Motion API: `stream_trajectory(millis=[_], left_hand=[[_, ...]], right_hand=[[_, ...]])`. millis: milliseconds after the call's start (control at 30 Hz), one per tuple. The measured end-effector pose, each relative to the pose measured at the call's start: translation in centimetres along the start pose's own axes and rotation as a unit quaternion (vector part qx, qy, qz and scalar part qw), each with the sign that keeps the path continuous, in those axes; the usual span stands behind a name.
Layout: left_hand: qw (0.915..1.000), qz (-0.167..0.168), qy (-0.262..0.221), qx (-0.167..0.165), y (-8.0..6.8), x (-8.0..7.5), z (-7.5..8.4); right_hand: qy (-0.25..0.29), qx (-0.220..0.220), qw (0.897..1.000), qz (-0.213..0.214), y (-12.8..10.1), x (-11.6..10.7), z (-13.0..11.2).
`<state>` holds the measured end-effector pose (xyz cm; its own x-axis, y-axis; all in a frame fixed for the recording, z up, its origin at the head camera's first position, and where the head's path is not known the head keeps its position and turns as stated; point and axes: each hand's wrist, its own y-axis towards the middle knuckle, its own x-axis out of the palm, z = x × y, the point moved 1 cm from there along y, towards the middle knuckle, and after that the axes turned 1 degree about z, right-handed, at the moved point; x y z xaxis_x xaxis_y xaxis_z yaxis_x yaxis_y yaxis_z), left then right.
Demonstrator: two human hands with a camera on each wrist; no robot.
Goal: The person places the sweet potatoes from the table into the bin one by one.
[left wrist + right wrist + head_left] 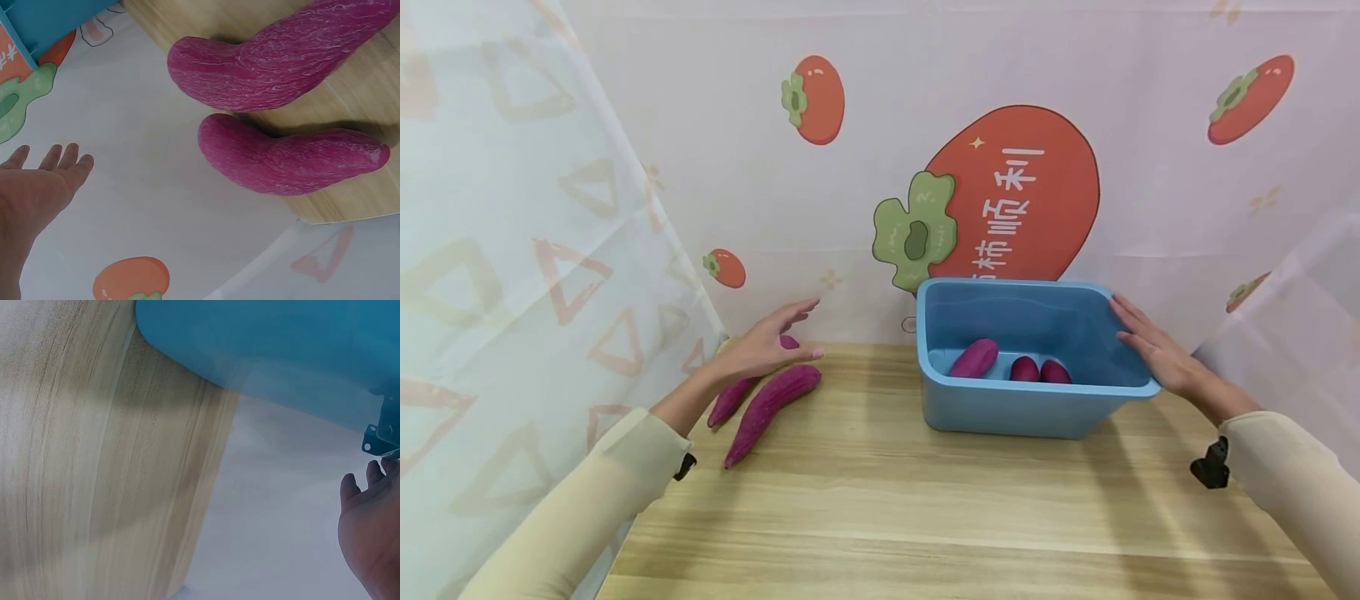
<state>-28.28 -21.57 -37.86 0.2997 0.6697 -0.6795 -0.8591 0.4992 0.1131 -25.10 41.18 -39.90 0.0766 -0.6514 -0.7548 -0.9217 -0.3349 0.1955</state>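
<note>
My left hand (770, 340) hovers over two long, curved purple sweet potatoes, fingers spread and nothing held. The nearer sweet potato (772, 408) lies on the wooden table, while the farther sweet potato (730, 402) is partly hidden beneath the hand. In the left wrist view, both the larger sweet potato (269, 69) and the smaller sweet potato (287, 159) lie apart from the hand (40, 197). Extended fingers of my right hand (1161, 350) touch the right rim of a blue plastic bin (1007, 408). Inside, one sweet potato (976, 358) leans near two partly hidden purple ends (1025, 368).
The wooden table (880, 517) carries the bin at its back right. A printed white cloth (700, 100) with persimmon pictures stands close behind, and more cloth (512, 250) borders the left and right sides. The table's edge shows in the right wrist view (212, 481).
</note>
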Motion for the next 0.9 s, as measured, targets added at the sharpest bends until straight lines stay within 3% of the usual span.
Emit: stream_trajectory(millis=[700, 900], left_hand=[[0.9999, -0.01, -0.009, -0.004, -1.7, 1.7, -3.1], [0.9999, -0.007, 0.01, -0.001, -1.9, 2.0, -3.9]], right_hand=[[0.0, -0.009, 1.0, 0.004, 0.0, 0.1, 0.1], [0.002, -0.003, 1.0, 0.002, 0.0, 0.0, -0.1]])
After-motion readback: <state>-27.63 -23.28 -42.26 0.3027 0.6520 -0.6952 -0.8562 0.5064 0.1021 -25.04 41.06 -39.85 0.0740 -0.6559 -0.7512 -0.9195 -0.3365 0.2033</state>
